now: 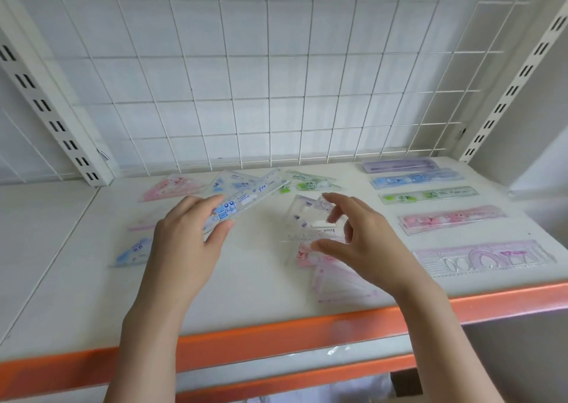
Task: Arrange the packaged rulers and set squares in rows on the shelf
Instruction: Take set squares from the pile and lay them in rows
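Observation:
My left hand (187,236) grips a clear packaged ruler with blue cartoon print (246,201), lifted above the white shelf (76,295) and slanting up to the right. My right hand (359,242) hovers with fingers spread and curved over a clear set square (307,221) lying on a small pile with a pink set square (341,282). Whether it touches the pack I cannot tell. At the right, rulers lie in a column: purple (399,166), blue (415,178), green (430,195), pink (451,219) and a pink stencil ruler (482,256).
Loose packs lie at the back: a pink set square (169,187), a blue set square (236,181) and a green set square (307,181). A blue pack (132,253) lies left of my left hand. A white wire grid (276,79) backs the shelf; its front edge (276,338) is orange.

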{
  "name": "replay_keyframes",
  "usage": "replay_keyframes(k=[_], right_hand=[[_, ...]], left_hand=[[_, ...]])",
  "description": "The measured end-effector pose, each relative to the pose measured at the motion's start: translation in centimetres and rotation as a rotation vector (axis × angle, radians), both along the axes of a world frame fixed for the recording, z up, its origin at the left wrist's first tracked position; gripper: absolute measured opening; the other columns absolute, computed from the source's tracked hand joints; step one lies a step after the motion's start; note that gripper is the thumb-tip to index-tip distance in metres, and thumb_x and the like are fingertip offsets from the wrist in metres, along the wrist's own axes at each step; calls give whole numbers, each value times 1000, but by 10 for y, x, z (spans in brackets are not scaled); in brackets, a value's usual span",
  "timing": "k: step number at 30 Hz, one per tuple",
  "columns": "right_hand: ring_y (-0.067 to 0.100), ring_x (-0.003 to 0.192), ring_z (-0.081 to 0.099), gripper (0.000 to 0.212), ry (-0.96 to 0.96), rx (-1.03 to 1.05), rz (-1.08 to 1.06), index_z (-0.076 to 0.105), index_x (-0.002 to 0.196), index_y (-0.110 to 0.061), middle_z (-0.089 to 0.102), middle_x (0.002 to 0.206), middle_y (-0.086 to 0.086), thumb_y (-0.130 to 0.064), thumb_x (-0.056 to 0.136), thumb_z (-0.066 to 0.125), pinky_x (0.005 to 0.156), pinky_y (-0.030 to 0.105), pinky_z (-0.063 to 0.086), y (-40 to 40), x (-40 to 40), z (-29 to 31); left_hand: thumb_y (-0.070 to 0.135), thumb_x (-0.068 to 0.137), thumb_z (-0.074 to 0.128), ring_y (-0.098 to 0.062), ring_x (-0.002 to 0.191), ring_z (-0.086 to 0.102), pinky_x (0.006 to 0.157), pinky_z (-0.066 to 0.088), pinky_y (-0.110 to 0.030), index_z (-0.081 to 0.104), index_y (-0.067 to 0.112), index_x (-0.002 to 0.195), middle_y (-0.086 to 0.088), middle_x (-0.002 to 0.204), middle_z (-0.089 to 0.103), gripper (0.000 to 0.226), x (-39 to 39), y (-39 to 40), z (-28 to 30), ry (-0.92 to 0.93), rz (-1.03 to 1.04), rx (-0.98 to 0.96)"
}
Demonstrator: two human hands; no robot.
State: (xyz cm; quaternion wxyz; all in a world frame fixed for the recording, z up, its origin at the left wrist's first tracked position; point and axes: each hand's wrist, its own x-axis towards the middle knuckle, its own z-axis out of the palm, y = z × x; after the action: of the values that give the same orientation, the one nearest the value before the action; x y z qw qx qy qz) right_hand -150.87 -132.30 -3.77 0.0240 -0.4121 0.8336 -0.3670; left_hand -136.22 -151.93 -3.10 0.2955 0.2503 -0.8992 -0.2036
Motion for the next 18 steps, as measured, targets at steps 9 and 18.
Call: replay_keyframes(k=[9,18], right_hand=[[6,91,51,66,12,108,-169,42,138,-24,57,122,-10,-32,79,73,71,15,32,8,-22,-2],[6,79,49,61,36,122,-147,45,132,-19,51,106,-9,-29,79,73,67,9,36,-41,-18,5]], left_hand=[[14,82,69,-25,93,56,76,31,-21,65,9,112,-4,98,64,30,-12,-28,5,-6,-61,-30],[8,82,69,-25,98,59,84,42,-30,66,10,115,-6,108,65,34,16,-69,6,29,-50,-6]])
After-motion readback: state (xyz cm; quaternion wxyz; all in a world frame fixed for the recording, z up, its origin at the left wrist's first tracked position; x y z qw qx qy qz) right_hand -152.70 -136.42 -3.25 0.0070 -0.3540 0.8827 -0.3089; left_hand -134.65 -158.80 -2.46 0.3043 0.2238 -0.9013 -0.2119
